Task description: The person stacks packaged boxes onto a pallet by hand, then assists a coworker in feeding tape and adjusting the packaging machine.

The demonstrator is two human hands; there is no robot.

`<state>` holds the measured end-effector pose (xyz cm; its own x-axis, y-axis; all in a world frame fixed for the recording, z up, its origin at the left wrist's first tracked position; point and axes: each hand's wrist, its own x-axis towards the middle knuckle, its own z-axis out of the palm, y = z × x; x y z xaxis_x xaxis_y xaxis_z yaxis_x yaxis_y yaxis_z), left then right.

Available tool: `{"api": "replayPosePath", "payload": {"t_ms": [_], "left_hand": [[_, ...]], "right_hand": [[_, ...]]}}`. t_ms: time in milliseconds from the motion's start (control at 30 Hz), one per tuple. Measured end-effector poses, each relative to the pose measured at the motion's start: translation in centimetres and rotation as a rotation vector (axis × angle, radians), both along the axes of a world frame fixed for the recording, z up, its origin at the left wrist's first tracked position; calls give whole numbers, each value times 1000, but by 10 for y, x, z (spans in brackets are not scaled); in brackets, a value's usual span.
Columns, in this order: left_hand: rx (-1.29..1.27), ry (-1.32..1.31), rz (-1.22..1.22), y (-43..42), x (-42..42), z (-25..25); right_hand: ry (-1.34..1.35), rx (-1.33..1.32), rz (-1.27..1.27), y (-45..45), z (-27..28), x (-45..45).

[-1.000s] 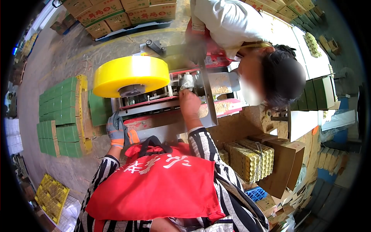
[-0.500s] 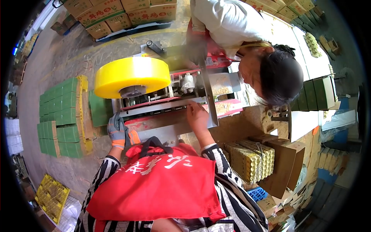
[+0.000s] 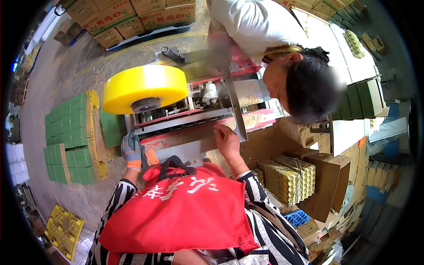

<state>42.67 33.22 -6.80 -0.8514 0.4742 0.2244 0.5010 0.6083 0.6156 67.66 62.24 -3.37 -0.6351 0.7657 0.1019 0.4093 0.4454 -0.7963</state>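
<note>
My left hand (image 3: pixel 132 149), in a grey glove with orange parts, rests at the near left corner of a carton-taping machine (image 3: pixel 176 139). Its fingers look stretched out along the machine's edge, with the thumb apart. Bare, my right hand (image 3: pixel 229 142) is over the machine's near right side, beside the upright metal frame. Its fingers are curled together near the red panel; anything between them is hidden. A big roll of yellow tape (image 3: pixel 145 86) is mounted above the machine, and a grey metal bar (image 3: pixel 185 120) crosses in front of it.
Across the machine leans a person in white (image 3: pixel 260 26). Green cartons (image 3: pixel 70 119) are stacked at left, printed cartons (image 3: pixel 119 17) at the back. Egg trays (image 3: pixel 287 179) and an open cardboard box (image 3: pixel 324 185) stand at right. A yellow pallet (image 3: pixel 64 232) lies lower left.
My right hand has drawn back from the grey bar towards me, its fingers curling in. My left hand stays at the corner. The view has shifted slightly.
</note>
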Motion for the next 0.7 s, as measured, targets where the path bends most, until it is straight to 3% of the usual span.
{"api": "replayPosePath", "payload": {"t_ms": [700], "left_hand": [[-71,96,-19,-1,-1,0]], "right_hand": [[95,25,59,10,13,-10]]}}
